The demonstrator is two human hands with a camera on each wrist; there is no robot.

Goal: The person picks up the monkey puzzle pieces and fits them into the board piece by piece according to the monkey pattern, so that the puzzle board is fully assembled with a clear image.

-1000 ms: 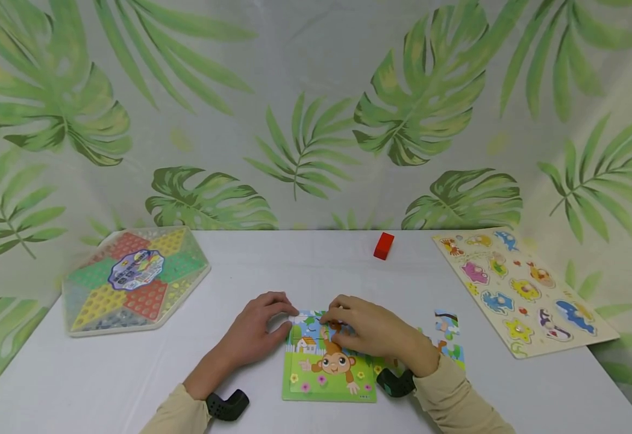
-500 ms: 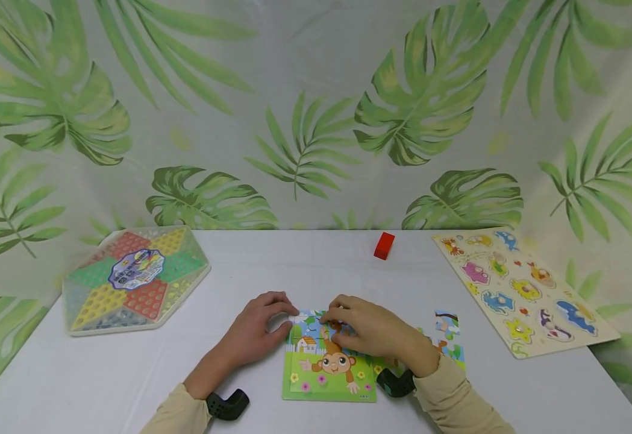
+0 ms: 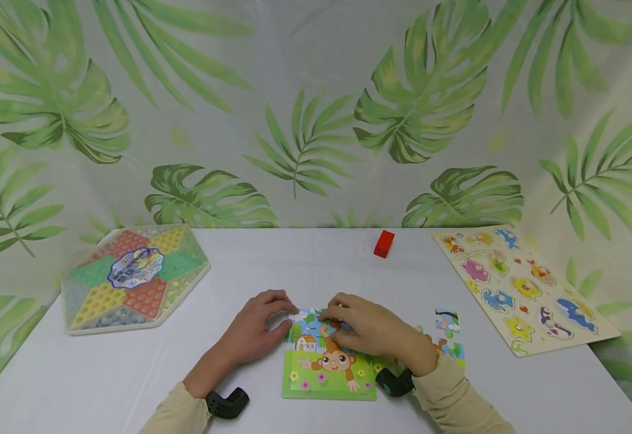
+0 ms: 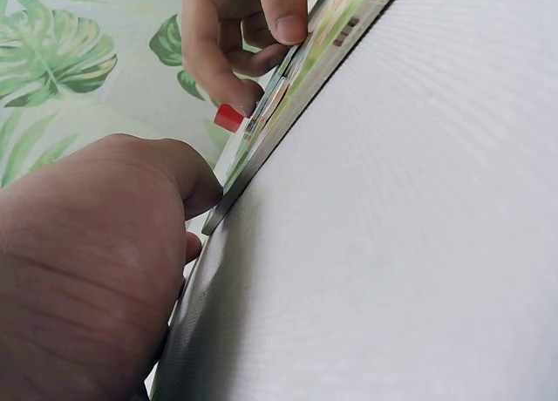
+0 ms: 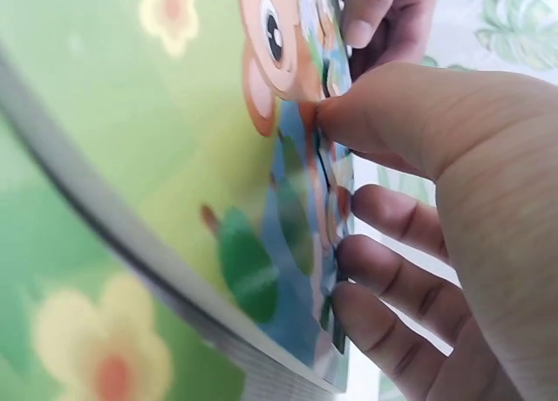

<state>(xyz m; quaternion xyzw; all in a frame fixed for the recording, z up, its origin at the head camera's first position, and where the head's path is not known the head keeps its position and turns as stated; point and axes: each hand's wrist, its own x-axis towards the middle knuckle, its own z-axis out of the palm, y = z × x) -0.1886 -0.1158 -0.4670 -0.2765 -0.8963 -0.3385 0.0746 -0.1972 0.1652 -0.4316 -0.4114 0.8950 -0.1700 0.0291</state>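
A monkey jigsaw puzzle board (image 3: 332, 383) lies flat at the table's front middle. My left hand (image 3: 255, 333) holds it at the upper left, thumb and forefinger bent against its edge. In the left wrist view the thumb touches the board's rim (image 4: 228, 197). Over the upper right part, my right hand (image 3: 374, 327) pinches a puzzle piece (image 3: 335, 326) with brown on it between thumb and fingers. The hand hides much of that piece. From the right wrist view, dark gaps show between pieces under the thumb; whether this piece is fully seated, I cannot tell.
Loose puzzle pieces (image 3: 447, 322) lie right of the board, partly behind the right forearm. A red block (image 3: 384, 244) stands at the back. A hexagonal game box (image 3: 137, 280) sits at the left, an animal knob puzzle (image 3: 522, 289) at the right. A leaf-patterned curtain (image 3: 299, 120) hangs behind.
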